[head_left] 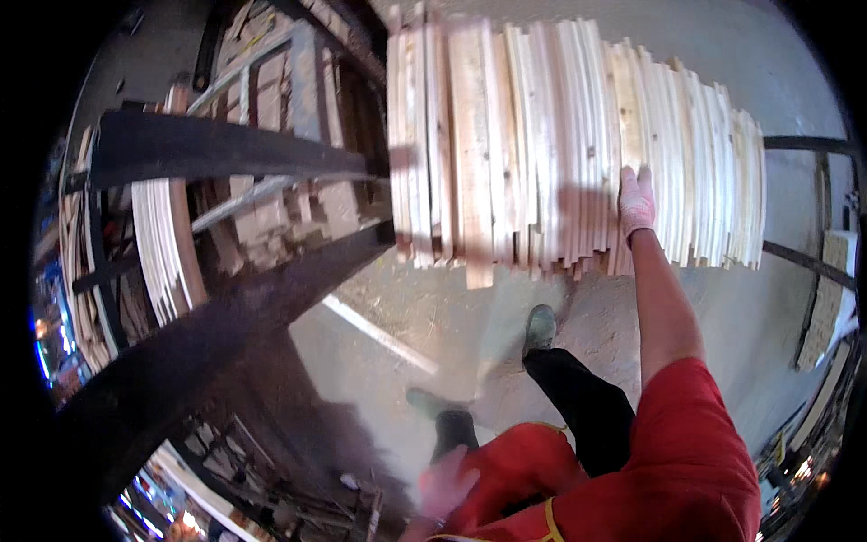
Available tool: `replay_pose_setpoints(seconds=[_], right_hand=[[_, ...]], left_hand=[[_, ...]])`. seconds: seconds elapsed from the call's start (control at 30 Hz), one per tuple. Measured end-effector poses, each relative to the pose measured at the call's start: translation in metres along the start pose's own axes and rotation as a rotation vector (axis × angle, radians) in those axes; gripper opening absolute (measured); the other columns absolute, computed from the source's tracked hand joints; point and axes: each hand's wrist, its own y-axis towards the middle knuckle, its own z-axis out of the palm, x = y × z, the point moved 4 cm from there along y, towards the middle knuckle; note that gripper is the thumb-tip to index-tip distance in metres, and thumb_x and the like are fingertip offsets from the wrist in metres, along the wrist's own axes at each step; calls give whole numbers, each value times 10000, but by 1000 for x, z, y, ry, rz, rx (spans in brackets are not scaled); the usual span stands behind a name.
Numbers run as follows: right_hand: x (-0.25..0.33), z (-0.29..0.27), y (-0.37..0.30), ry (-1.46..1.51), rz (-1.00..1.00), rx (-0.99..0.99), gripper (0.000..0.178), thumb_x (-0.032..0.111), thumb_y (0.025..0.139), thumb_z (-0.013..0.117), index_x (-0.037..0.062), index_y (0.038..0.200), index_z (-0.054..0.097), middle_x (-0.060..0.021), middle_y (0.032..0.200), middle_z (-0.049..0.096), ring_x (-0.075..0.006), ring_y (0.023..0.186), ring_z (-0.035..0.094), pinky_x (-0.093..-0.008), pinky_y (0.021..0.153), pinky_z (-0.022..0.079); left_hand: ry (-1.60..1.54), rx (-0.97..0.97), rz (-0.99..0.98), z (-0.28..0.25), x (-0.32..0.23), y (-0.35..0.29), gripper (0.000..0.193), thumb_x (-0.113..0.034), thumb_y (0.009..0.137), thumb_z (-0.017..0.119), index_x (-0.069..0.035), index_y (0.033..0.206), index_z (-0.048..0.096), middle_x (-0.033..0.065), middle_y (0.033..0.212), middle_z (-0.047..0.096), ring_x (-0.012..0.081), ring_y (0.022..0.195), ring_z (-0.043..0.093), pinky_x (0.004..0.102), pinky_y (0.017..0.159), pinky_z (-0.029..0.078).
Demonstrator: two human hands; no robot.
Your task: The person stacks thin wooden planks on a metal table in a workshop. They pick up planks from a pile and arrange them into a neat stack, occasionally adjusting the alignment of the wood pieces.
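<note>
Left hand (pixel 449 483) near you, blurred; you can't tell its finger pose. Your right hand (pixel 638 200), closer to the board stack (pixel 555 135), lies fingers outstretched on its near right part. Stack sits far; boards' long axis near-to-far.

Stacked boards (pixel 533 117), dark framework (pixel 217 149) and debris-strewn floor (pixel 488 334) mark a woodworking workshop.

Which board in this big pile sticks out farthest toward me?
The tan board in the left half of the pile, well left of your gloved right hand: its end juts past every other along the near edge.
</note>
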Motion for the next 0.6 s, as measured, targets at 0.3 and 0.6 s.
replay_pose_setpoints(seconds=[0.3,0.6], right_hand=[[83,5,-49,-413,-359,210,613,235,1007,604,32,1578,510,-272,1543,546,-429,1452,504,-475,1240,386],[101,56,-455,-312,-1106,1133,577,232,1018,691,30,1543,559,-187,1496,649,-296,1348,649,-391,1138,509]], left_hand=[[-154,-148,8,10,-12,-19,640,-333,951,758,-30,1492,599,215,1495,631,371,1345,643,442,1160,499],[-356,-272,-89,-3,110,-140,754,-435,995,698,-75,1615,465,236,1598,528,424,1469,513,495,1224,430]])
